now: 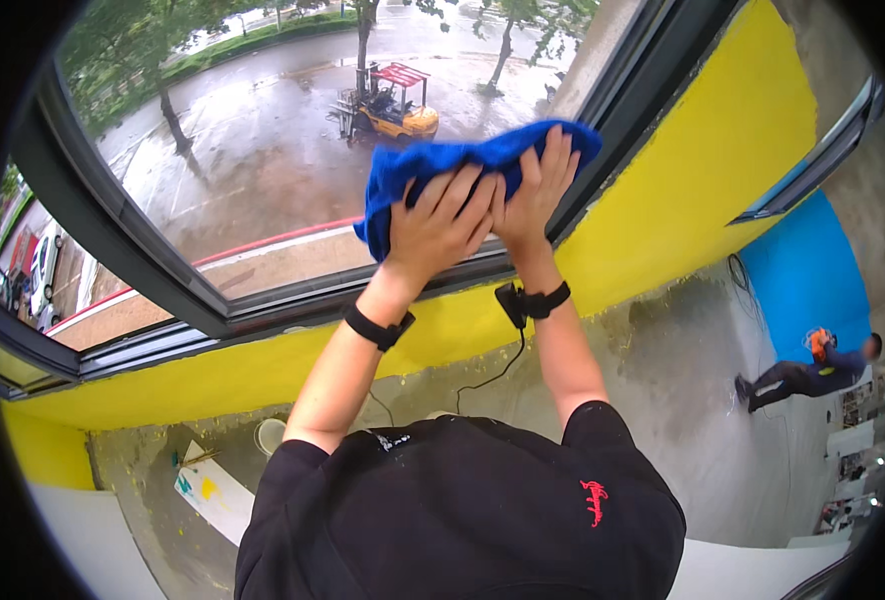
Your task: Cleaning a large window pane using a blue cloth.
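Both of my hands press a blue cloth, against the window glass as far as the view shows. My left hand lies over the cloth's left part with its fingers spread on it. Farther right, my right hand has its fingers stretched up along the cloth, and its inner edge touches my left hand. The cloth looks bunched and overlaps the dark window frame at its right end. Parts of the cloth under my palms are hidden.
Below the frame runs a yellow wall. A paint-marked white board and a white bucket stand on the concrete floor. A cable hangs from my right wrist strap. Far right, a person holds an orange object. Outside is a forklift.
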`<state>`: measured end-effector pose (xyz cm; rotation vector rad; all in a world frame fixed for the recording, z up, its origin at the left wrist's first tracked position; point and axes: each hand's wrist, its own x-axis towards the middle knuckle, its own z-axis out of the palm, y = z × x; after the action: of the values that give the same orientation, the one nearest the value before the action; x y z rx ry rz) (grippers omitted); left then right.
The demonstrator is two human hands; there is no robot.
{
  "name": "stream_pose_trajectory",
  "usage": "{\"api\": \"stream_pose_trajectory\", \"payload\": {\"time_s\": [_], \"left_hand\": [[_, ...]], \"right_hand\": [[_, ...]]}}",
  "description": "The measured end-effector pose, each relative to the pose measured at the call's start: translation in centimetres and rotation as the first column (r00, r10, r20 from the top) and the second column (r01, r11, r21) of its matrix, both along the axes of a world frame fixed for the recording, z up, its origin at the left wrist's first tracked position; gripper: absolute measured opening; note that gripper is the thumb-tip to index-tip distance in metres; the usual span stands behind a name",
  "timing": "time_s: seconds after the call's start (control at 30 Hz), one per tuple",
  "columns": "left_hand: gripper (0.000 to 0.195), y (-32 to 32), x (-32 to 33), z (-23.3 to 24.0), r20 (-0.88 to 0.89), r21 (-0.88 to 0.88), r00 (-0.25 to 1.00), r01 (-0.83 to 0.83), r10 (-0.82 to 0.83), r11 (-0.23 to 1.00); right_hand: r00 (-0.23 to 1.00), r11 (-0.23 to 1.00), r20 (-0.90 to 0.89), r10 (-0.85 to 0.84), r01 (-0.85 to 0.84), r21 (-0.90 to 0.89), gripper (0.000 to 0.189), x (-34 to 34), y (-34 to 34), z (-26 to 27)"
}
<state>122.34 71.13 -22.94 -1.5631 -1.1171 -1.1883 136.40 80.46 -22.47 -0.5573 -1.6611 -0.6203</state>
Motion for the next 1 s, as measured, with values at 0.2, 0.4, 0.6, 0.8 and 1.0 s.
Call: {"api": "stream_pose_trajectory", "payload": {"time_s": [0.2,0.4,0.6,0.8,1.0], "left_hand": [[0.039,0.0,-1.1,10.0,-0.044,0.157,0.999,0.022,-0.015,0.987],[0.038,-3.6,-5.7,19.2,-0.086,0.290,0.992,-0.066,0.095,0.955],[0.032,-6.5,-16.0,22.3,-0.134,0.449,0.913,-0.290,0.385,0.845],[0.039,-7.6,-19.0,13.3,0.039,0.386,0.947,-0.309,0.319,0.869],[0.049,-8.8,-15.2,1.4,0.241,0.118,0.891,-0.420,0.384,0.900]], "right_hand": [[0.995,0.986,-0.093,0.023,-0.008,0.164,0.052,-1.8,-0.3,9.9],[0.998,0.946,-0.054,0.038,-0.019,0.323,0.052,-7.0,-3.2,20.8],[0.958,0.796,-0.060,0.281,-0.198,0.572,0.049,-15.9,-4.8,26.1],[0.927,0.870,0.004,0.374,-0.353,0.344,0.033,-20.4,-8.4,17.5],[0.946,0.928,0.137,0.292,-0.315,0.198,0.026,-19.3,-11.2,8.2]]}}
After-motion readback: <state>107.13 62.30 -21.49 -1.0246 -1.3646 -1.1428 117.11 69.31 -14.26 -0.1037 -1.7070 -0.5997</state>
